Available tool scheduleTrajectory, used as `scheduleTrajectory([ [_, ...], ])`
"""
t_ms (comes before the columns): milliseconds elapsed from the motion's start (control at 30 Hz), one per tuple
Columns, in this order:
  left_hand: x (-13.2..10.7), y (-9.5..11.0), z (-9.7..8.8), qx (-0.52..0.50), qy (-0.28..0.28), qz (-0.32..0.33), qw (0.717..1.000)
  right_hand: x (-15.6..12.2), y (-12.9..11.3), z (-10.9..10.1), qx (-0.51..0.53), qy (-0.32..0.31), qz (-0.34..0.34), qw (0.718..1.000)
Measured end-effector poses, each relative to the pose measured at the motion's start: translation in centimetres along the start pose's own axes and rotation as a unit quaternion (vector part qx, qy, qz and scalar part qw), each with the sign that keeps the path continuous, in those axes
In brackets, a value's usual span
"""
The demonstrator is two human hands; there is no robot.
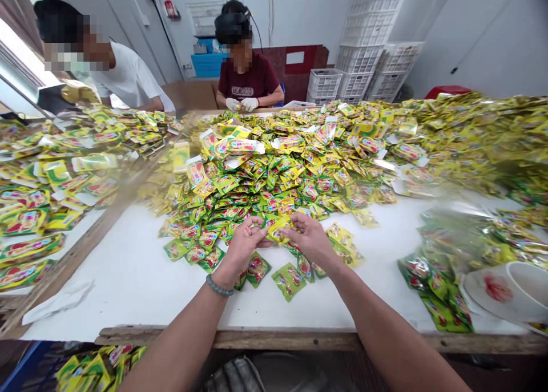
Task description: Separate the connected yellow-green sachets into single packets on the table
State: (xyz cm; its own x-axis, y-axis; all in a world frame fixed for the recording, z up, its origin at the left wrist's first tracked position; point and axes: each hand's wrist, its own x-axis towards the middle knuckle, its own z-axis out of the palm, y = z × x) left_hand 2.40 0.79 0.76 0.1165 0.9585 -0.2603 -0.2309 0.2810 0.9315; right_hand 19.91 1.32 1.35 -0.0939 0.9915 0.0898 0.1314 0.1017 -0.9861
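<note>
Both of my hands meet over the near edge of a big heap of small green and yellow packets (265, 175). My left hand (246, 241), with a beaded bracelet at the wrist, has its fingers closed on the left side of a yellow packet (280, 230). On the packet's right side, my right hand (309, 238) pinches it between thumb and fingers. Just below my hands, a loose green packet (289, 281) with red print lies flat on the white table (171, 300). Another green packet (258, 268) rests beside my left wrist.
A white cup (505, 289) with a red flower stands at the right. Flat yellow cartons (55, 175) lie beyond a wooden strip (85, 243) at left. Two people sit across the table, one wearing white gloves (242, 104). White crates (363, 44) are stacked behind.
</note>
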Motion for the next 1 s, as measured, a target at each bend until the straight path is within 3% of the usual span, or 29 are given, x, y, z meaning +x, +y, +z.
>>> scheduleTrajectory([
  [100,0.0,0.0,0.2,-0.052,0.026,-0.004,0.998,0.4,-0.1,0.4,0.191,0.045,0.078,0.977],
  [167,-0.3,0.0,0.8,-0.094,0.023,0.004,0.995,0.5,-0.1,1.1,0.247,0.080,0.093,0.961],
  [267,-0.9,-0.2,2.1,-0.158,0.010,0.017,0.987,0.3,0.3,2.4,0.231,0.129,0.081,0.961],
  [400,-1.1,-0.3,3.1,-0.175,0.042,0.028,0.983,-0.2,1.0,3.6,0.104,0.182,0.046,0.977],
  [500,-0.6,-0.2,3.1,-0.148,0.094,0.047,0.983,-0.4,1.0,3.8,0.057,0.161,0.040,0.984],
  [633,-0.4,0.1,2.4,-0.152,0.079,0.039,0.984,-0.4,0.4,3.3,0.170,0.088,0.100,0.976],
  [700,-0.3,0.1,2.0,-0.123,0.055,0.035,0.990,-0.4,0.4,2.9,0.191,0.030,0.130,0.972],
  [767,-0.1,0.1,1.7,-0.065,0.023,0.041,0.997,-0.4,0.6,2.6,0.149,0.002,0.121,0.981],
  [900,1.3,2.2,0.3,0.080,-0.091,0.033,0.992,-0.1,0.8,1.7,0.086,0.032,0.071,0.993],
  [967,2.7,4.7,-1.4,0.195,-0.072,0.064,0.976,0.1,0.5,1.1,0.069,0.058,0.074,0.993],
  [1000,3.5,6.2,-2.5,0.267,-0.017,0.100,0.959,0.2,0.3,0.8,0.055,0.072,0.079,0.993],
])
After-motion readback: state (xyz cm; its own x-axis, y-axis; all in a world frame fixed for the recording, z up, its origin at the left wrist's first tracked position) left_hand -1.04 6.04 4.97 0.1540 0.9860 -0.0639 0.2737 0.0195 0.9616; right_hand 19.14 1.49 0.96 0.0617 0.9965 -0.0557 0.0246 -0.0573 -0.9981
